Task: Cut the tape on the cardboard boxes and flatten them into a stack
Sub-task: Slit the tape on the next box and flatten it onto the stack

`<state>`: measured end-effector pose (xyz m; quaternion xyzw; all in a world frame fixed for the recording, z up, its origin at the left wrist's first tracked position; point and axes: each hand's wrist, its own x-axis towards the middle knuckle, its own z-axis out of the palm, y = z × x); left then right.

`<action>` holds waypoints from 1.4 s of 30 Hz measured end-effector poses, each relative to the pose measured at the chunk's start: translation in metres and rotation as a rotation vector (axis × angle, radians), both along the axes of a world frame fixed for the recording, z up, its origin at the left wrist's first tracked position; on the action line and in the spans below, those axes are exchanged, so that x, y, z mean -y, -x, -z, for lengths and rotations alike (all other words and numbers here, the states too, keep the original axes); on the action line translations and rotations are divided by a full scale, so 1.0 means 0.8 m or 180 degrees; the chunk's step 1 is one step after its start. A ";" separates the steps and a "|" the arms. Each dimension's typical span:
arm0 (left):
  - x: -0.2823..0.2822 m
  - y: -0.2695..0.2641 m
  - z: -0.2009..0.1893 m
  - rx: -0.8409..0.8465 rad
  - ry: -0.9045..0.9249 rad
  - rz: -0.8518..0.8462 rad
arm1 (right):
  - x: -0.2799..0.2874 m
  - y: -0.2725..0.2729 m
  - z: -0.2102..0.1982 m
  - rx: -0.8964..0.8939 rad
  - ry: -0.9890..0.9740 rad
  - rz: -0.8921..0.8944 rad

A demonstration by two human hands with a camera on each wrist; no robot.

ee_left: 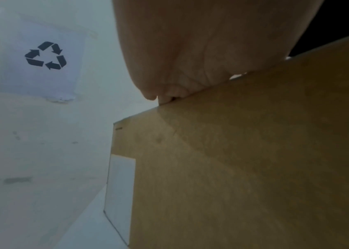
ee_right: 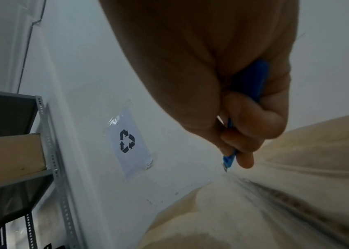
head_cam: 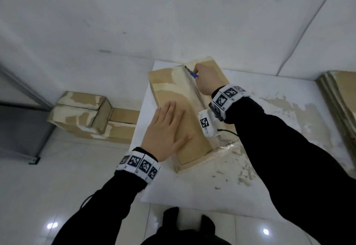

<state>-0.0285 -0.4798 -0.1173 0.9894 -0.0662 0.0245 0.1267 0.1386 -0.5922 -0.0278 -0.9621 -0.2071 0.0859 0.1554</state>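
A long brown cardboard box [head_cam: 169, 94] lies on a white table [head_cam: 202, 196], with clear tape [head_cam: 190, 84] running along its top seam. My left hand [head_cam: 165, 125] presses flat on the box's near half, fingers straight. My right hand [head_cam: 205, 80] grips a blue box cutter [head_cam: 193, 75] at the far end of the seam. In the right wrist view the blue box cutter [ee_right: 229, 160] points its blade tip down at the tape on the box [ee_right: 276, 202]. The left wrist view shows my palm [ee_left: 190, 59] on the box's top edge [ee_left: 233, 151].
More taped cardboard boxes [head_cam: 90, 117] sit on the floor to the left. Flattened cardboard [head_cam: 339, 109] is stacked at the table's right end. A grey metal shelf [ee_right: 15, 151] stands at the left, against a white wall with a recycling sign [ee_right: 127, 141].
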 end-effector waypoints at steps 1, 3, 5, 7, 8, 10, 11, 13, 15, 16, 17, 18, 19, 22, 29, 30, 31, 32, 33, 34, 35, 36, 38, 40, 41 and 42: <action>0.001 0.000 0.000 0.0001 0.0019 0.0021 | -0.004 -0.001 0.000 0.0020 0.0041 0.0038; 0.000 -0.001 -0.001 0.0026 0.0121 0.0046 | -0.013 -0.004 -0.005 0.0041 0.0139 0.0070; -0.002 -0.002 0.000 0.0028 0.0153 0.0050 | -0.021 -0.009 -0.010 0.0090 0.0294 0.0048; -0.002 -0.001 0.003 0.0063 0.0181 0.0058 | -0.025 -0.011 -0.012 0.0128 0.0386 0.0040; -0.002 -0.001 0.003 0.0083 0.0207 0.0058 | -0.027 -0.012 -0.012 0.0146 0.0421 0.0056; -0.003 -0.001 0.005 0.0066 0.0207 0.0055 | -0.029 -0.012 -0.010 0.0195 0.0496 0.0088; -0.003 -0.001 0.005 0.0063 0.0199 0.0053 | -0.029 -0.012 -0.010 0.0199 0.0506 0.0110; -0.004 0.000 0.004 0.0080 0.0212 0.0042 | -0.026 -0.011 -0.012 0.0182 0.0488 0.0155; -0.003 0.000 0.003 0.0054 0.0224 0.0019 | -0.024 -0.010 -0.013 0.0208 0.0492 0.0149; -0.003 0.000 0.003 0.0054 0.0242 0.0014 | -0.023 -0.009 -0.013 0.0221 0.0504 0.0137; -0.003 0.000 0.003 0.0059 0.0265 0.0008 | -0.023 -0.007 -0.013 0.0227 0.0505 0.0132; -0.004 0.000 0.003 0.0052 0.0282 0.0003 | -0.024 -0.004 -0.013 0.0215 0.0484 0.0140; -0.004 0.000 0.004 0.0036 0.0293 -0.0002 | -0.025 -0.002 -0.013 0.0212 0.0476 0.0142; -0.004 -0.001 0.005 0.0050 0.0333 0.0005 | -0.029 0.002 -0.012 0.0289 0.0539 0.0079; -0.003 -0.001 0.005 0.0101 0.0331 -0.0001 | -0.046 0.003 -0.020 0.0470 0.0860 -0.0165; -0.003 -0.002 0.005 0.0096 0.0331 -0.0020 | -0.044 0.003 -0.019 0.0431 0.0859 -0.0167; -0.003 -0.002 0.004 0.0077 0.0331 -0.0042 | -0.038 0.006 -0.019 0.0349 0.0857 -0.0164; -0.002 -0.002 0.004 0.0043 0.0326 -0.0062 | -0.030 0.011 -0.018 0.0251 0.0818 -0.0168; -0.002 -0.002 0.005 0.0015 0.0323 -0.0082 | -0.019 0.017 -0.016 0.0141 0.0768 -0.0162; -0.002 -0.002 0.006 -0.0001 0.0325 -0.0094 | -0.006 0.026 -0.013 0.0060 0.0699 -0.0128; -0.002 -0.002 0.006 -0.0018 0.0329 -0.0082 | 0.007 0.038 -0.010 0.0015 0.0609 -0.0053; -0.001 -0.003 0.006 -0.0035 0.0316 -0.0041 | 0.018 0.051 -0.008 0.0009 0.0536 0.0039; 0.001 -0.006 0.005 -0.0052 0.0233 0.0063 | 0.031 0.065 -0.004 -0.0021 0.0486 0.0171; 0.003 -0.008 0.004 -0.0065 0.0179 0.0119 | 0.033 0.064 -0.004 -0.0149 0.0456 0.0257; 0.004 -0.007 0.004 -0.0059 0.0179 0.0122 | 0.034 0.063 -0.005 -0.0194 0.0446 0.0274; 0.004 -0.007 0.004 -0.0034 0.0186 0.0118 | 0.036 0.060 -0.007 -0.0183 0.0440 0.0277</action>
